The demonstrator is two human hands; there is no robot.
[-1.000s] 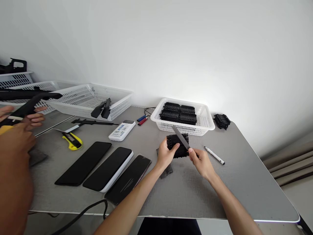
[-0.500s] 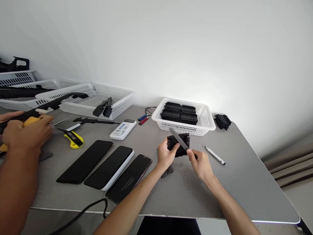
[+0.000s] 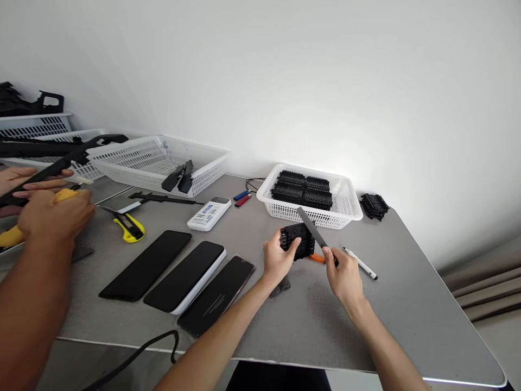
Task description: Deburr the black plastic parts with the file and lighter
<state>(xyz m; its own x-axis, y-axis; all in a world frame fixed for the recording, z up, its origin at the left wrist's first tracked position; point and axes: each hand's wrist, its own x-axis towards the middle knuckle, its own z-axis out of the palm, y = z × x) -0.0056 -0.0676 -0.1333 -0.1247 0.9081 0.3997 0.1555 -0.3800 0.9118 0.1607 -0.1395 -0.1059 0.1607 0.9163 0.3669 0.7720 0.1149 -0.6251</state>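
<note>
My left hand [image 3: 275, 260] is closed around a black ribbed plastic part [image 3: 296, 239], held just above the grey table [image 3: 309, 320]. My right hand [image 3: 344, 274] grips a flat grey file [image 3: 312, 227] whose blade lies slanted across the part's right side. A small orange item [image 3: 316, 258] shows on the table between my hands. Behind them stands a white basket [image 3: 345, 209] with several more black parts [image 3: 301, 189]. A white pen [image 3: 360, 263] lies just right of my right hand.
Three dark phones [image 3: 183, 277] lie left of my hands, with a white remote [image 3: 208, 213], two lighters [image 3: 242, 197] and a yellow utility knife [image 3: 129, 227]. A co-worker's hands [image 3: 52, 214] at far left hold a long black part. White baskets [image 3: 163, 163] line the wall. Loose black parts [image 3: 374, 206] sit at the back right.
My right hand drew the file back towards me and to the right, uncovering the orange item. The co-worker's hands shifted with the long black part. The view moved slightly.
</note>
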